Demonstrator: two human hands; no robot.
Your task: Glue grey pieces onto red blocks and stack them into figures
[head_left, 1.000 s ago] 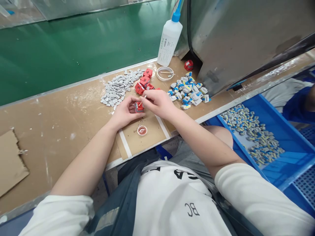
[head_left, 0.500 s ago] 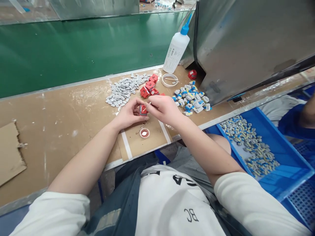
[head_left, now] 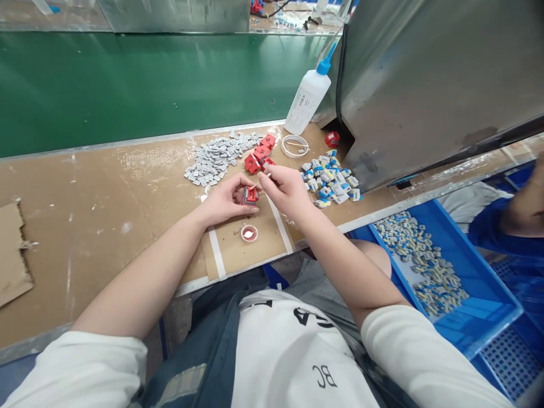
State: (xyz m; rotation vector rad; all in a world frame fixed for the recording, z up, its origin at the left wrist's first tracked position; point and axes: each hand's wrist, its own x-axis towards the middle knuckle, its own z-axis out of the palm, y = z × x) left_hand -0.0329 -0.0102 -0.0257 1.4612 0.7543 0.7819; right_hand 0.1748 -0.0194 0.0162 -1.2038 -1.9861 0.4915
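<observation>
Left grip (head_left: 225,199) pinching red block (head_left: 251,195), middle of frame, right grip (head_left: 289,190) pinching thin stick (head_left: 257,184), tip at block's recessed face, small cup (head_left: 243,236) below on table (head_left: 127,198), grey tiles (head_left: 213,160) heaped above.

In our left hand (head_left: 226,199) we hold a red block (head_left: 250,196), our right hand (head_left: 290,190) pinches a thin stick (head_left: 255,185) over it, and a little cup (head_left: 249,233) sits nearby on the table (head_left: 127,198).
</observation>
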